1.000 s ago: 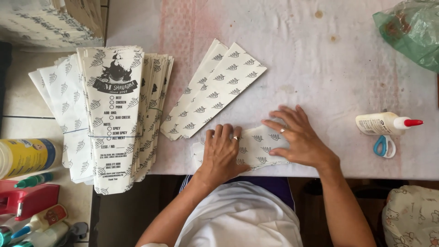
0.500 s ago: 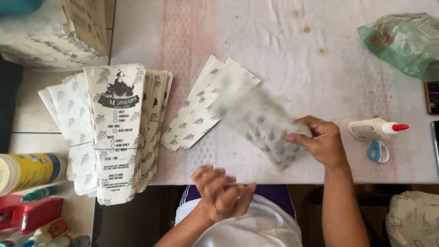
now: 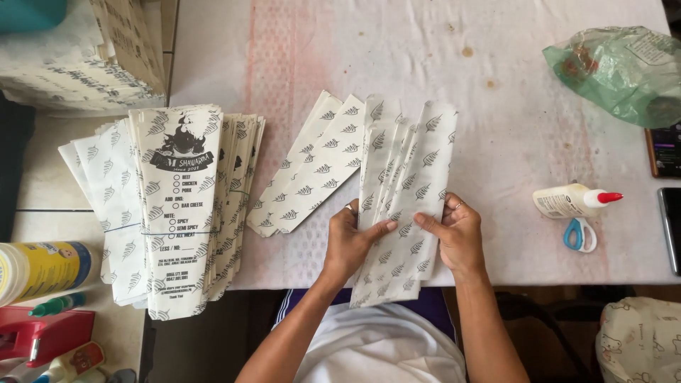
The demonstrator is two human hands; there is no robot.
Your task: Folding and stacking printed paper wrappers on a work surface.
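White paper sleeves printed with a grey leaf pattern (image 3: 401, 206), several fanned together, are held at the near edge of the pale, stained surface (image 3: 496, 142). The bunch is gripped from both sides: the left hand (image 3: 351, 245) is closed on its left edge with the fingers laid across the front, the right hand (image 3: 454, 237) is closed on its right edge, thumb on top.

Change noted: a second ago both hands were pressed flat on a single sleeve lying on the surface; half a second ago that sleeve was swept up by the right hand alone. A whole fan is now held in both hands, its lower end overhanging the surface edge. The pressing of one piece is judged finished, and the gathering or squaring of a batch is judged to be in hand.

Nearby items:
- two loose leaf-printed sleeves (image 3: 305, 174), lying just left of the held bunch;
- a large banded stack of printed paper bags (image 3: 181, 213), far left;
- a white glue bottle with red cap (image 3: 574, 200), right;
- small blue-handled scissors (image 3: 580, 234), just below the bottle;
- a green plastic bag (image 3: 617, 71), upper right.
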